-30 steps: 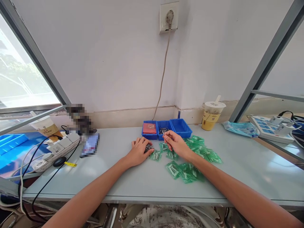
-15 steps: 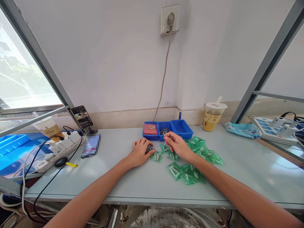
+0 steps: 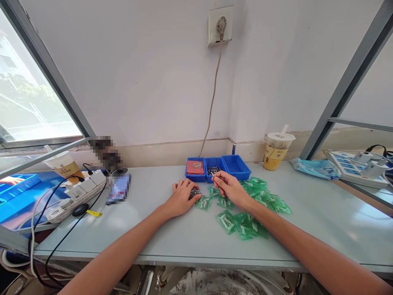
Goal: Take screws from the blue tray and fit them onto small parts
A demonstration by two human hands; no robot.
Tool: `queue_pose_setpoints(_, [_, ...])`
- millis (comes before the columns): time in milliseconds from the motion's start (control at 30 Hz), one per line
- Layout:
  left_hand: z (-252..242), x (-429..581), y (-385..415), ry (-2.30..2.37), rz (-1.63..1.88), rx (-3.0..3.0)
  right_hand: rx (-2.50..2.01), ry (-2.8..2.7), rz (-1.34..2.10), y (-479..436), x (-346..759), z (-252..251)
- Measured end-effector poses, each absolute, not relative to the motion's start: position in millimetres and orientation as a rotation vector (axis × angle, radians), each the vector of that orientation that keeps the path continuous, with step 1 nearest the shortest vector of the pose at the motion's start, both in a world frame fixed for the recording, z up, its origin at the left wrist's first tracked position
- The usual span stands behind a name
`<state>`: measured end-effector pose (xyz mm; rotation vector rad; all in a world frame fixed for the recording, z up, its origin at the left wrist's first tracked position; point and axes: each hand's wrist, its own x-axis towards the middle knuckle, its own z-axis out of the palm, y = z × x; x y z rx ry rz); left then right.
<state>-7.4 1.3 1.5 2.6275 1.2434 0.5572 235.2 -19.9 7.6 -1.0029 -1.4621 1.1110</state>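
Observation:
My left hand [image 3: 183, 196] rests on the table, its fingers curled round a small pile of dark, shiny metal parts [image 3: 194, 192] that look like screws. Thumb and forefinger of my right hand [image 3: 227, 186] are pinched on a small metal part at the front rim of the middle blue bin [image 3: 210, 179]. Inside that bin lie more metal parts [image 3: 213, 169]. Between and below the hands are green plastic packets [image 3: 203, 203] with small metal pieces showing through. A larger heap of green packets [image 3: 245, 225] spreads beneath and beyond my right forearm.
The left blue bin [image 3: 195, 178] holds red packets [image 3: 195, 167]; the right blue bin [image 3: 236, 166] stands beside the middle one. A drink cup [image 3: 277, 151] and a blue plastic packet [image 3: 316, 169] sit to the right. At left are a power strip [image 3: 76, 192], cables and a blurred phone [image 3: 119, 188].
Both hands keep nearly the same pose and place. The whole view has shifted very slightly, and part of a person's hand now shows at the far left edge.

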Motion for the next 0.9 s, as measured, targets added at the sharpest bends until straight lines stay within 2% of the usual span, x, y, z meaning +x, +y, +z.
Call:
queue_pose_setpoints(633, [-1.8,-8.3,2.7,1.238,0.558,2.653,-1.115,-1.631,0.815,-25.9,235.0,9.3])
queue_pose_setpoints(733, [-1.7,-8.7,2.7,1.234,0.558,2.651,-1.081,-1.619,0.915,-27.2,234.8,13.2])
queue_pose_setpoints(900, [-1.4,-9.0,3.0,1.229,0.558,2.651,-0.936,-1.491,1.284,-31.3,233.8,19.5])
